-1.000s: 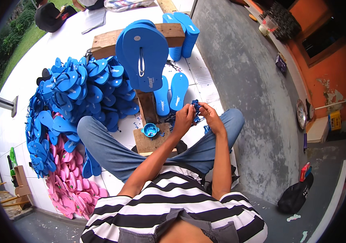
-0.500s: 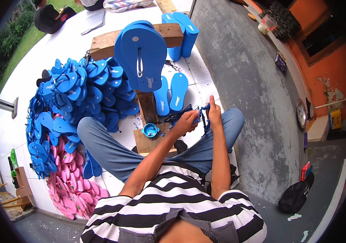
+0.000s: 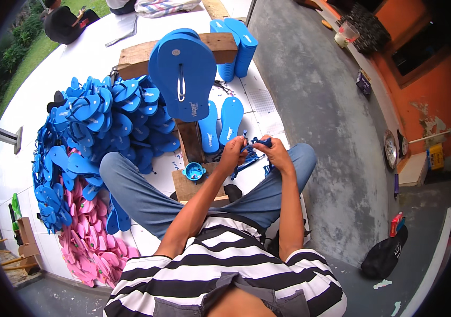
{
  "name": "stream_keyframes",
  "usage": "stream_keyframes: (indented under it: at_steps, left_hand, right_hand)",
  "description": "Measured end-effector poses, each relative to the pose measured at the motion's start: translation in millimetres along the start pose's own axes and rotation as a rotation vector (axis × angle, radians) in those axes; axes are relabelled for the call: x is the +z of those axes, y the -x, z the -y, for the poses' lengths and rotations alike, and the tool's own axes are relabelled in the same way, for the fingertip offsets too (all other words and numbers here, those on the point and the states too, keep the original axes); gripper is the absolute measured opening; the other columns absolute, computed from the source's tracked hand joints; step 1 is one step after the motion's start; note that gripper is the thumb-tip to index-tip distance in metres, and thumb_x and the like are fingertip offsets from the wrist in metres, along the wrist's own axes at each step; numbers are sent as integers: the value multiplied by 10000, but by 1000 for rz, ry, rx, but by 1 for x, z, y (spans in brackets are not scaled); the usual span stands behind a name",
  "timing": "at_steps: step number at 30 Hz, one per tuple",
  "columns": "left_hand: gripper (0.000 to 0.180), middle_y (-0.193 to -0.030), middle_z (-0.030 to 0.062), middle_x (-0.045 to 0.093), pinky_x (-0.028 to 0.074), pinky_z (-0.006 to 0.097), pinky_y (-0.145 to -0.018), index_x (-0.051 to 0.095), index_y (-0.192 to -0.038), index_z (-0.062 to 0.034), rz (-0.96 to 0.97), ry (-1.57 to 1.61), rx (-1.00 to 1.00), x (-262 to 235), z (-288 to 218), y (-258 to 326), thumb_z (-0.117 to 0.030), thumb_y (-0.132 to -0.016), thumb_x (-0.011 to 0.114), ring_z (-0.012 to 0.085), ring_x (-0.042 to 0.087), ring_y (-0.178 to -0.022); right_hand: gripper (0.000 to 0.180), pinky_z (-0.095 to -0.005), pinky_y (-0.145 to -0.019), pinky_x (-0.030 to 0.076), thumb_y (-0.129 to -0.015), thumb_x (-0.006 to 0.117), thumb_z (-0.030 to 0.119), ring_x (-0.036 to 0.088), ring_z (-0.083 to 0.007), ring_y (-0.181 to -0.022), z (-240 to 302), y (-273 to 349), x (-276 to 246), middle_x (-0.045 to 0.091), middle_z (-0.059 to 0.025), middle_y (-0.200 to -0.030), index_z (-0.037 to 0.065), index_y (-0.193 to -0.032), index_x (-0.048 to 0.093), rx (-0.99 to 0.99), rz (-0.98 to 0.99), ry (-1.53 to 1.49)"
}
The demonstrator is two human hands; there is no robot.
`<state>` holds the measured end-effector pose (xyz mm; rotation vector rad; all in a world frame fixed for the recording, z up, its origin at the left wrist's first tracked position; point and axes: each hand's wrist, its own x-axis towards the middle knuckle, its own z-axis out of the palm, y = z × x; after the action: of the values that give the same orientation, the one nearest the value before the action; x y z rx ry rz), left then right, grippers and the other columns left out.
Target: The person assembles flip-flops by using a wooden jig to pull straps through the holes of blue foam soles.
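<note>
Both hands are raised over the gap between my bent knees. My left hand [image 3: 231, 154] is closed round dark blue flip-flop straps, one end poking up above the fingers. Just to the right, my right hand [image 3: 279, 155] pinches another part of the dark blue straps [image 3: 252, 157], which hang between the two hands; how many there are I cannot tell. Beyond the hands lie two blue flip-flop soles [image 3: 231, 119] on the white tiles. A stack of blue soles [image 3: 182, 79] stands tilted on a wooden stand [image 3: 189, 142], with a pale metal loop through its middle.
A small blue bowl [image 3: 193, 171] sits on a wooden board [image 3: 186, 187] before me. To the left rises a heap of blue flip-flops [image 3: 93, 116], with pink flip-flops [image 3: 92, 238] nearer. More stacked blue soles [image 3: 245, 47] stand behind the stand. A grey ledge [image 3: 336, 148] runs along the right.
My right hand has turned from upright to a sideways pinch and come slightly lower. My left hand has shifted a little left, its fingers turned upward. The straps now stretch between them.
</note>
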<state>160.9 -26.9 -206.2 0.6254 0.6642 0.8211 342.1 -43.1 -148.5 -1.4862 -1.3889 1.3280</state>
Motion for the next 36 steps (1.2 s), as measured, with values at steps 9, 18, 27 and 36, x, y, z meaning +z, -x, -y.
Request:
stream_keyframes:
  at_steps: [9, 18, 27, 36]
  left_hand:
    - [290, -605, -45, 397, 255, 218, -403, 515, -926, -89, 54, -116, -43, -4, 7, 16, -348, -1036, 448, 46, 319, -453]
    - [509, -1371, 197, 502, 415, 337, -1033, 374, -1389, 39, -60, -513, 202, 13, 5, 10, -269, -1012, 521, 279, 514, -1262]
    - [228, -981, 60, 676, 526, 294, -796, 590, -1164, -17, -288, -110, 460, -17, -66, 85, -165, -992, 569, 147, 652, -911]
    - [213, -863, 58, 678, 516, 221, -596, 615, -1129, 29, -343, -471, 434, -28, -96, 135, -123, -983, 585, 81, 630, -713]
  right_hand:
    - [317, -231, -574, 397, -895, 720, 345, 478, -60, -626, -14, -43, -75, 564, 27, -709, 47, -847, 623, -232, -652, 128]
    - [250, -252, -719, 459, -998, 565, 320, 557, -112, -828, 62, -28, 5, 599, -43, -946, 73, -1028, 590, -403, -424, -826]
    - [252, -326, -811, 532, -992, 574, 294, 639, -159, -885, 26, 37, 81, 653, -62, -984, 54, -1065, 608, 49, -242, -947]
    - [358, -296, -715, 491, -952, 636, 324, 601, -136, -718, 56, 30, 128, 646, -57, -830, 1, -1099, 591, -304, -58, -7]
